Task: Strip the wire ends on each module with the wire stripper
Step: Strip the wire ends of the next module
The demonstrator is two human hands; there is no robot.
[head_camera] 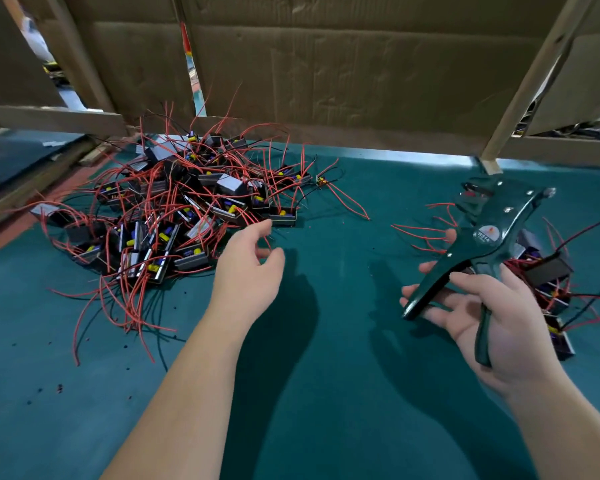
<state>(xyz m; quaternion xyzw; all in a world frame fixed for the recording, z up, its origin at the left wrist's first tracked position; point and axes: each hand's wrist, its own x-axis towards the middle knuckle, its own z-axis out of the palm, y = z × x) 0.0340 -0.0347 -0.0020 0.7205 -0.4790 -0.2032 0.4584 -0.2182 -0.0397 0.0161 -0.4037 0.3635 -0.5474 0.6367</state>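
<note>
A big heap of small black modules (174,209) with red and black wires lies at the left of the green table. My left hand (250,268) hovers at the heap's right edge, fingers loosely curled and holding nothing, close to a red wire. My right hand (492,317) grips the dark green wire stripper (482,244) by its handles, jaws pointing up and away. The handles are spread apart. A smaller pile of modules (548,282) lies just behind and right of that hand, partly hidden by it.
The green table mat (326,341) has small dark and red insulation bits scattered at the front left. Cardboard sheets (326,71) on wooden posts wall off the back. A single small module (321,181) lies apart from the heap's right side.
</note>
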